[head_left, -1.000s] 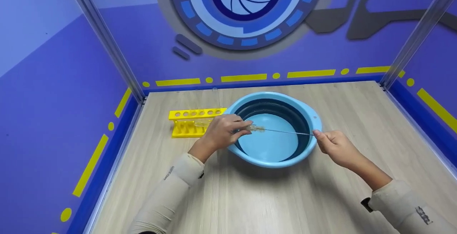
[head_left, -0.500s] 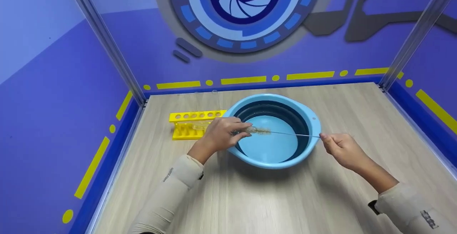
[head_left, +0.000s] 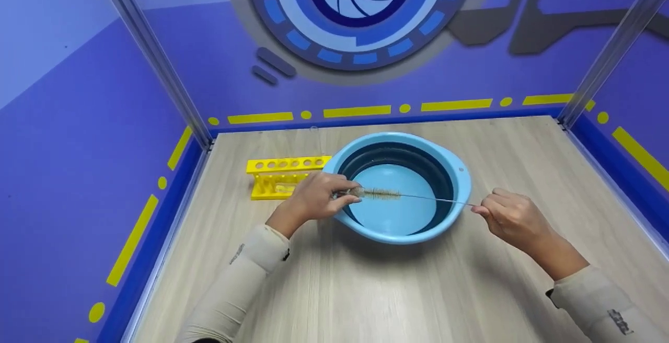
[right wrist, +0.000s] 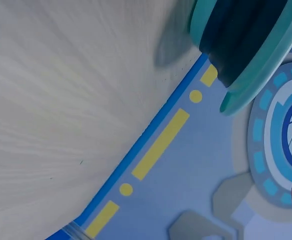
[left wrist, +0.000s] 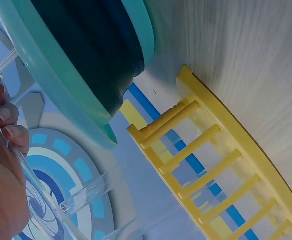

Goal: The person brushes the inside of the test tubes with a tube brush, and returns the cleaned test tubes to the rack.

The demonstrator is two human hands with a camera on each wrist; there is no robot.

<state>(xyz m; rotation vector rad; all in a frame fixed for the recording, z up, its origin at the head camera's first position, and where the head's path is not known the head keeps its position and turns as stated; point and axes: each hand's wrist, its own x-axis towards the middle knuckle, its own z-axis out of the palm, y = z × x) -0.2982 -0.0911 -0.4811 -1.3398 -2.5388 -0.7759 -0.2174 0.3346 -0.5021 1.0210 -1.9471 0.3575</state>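
My left hand [head_left: 316,196] grips a clear glass test tube [head_left: 285,188], whose rounded end sticks out to the left over the rack. In the left wrist view the curled fingers [left wrist: 5,115] hold the clear tube. A test tube brush [head_left: 382,194] extends from the tube's mouth, its tan bristles largely exposed over the blue basin [head_left: 397,240]. My right hand [head_left: 515,220] pinches the far end of the brush's thin wire handle [head_left: 439,199], just right of the basin. Only a sliver of that hand shows in the right wrist view.
A yellow test tube rack [head_left: 287,163] stands left of the basin, partly behind my left hand. Clear tubes [left wrist: 93,192] rise from it in the left wrist view. Blue-purple panels enclose the wood-look table [head_left: 387,296] at the back and sides.
My right hand has moved right, drawing the brush further out of the tube, so more bristles show. My left hand and the tube have shifted slightly left.
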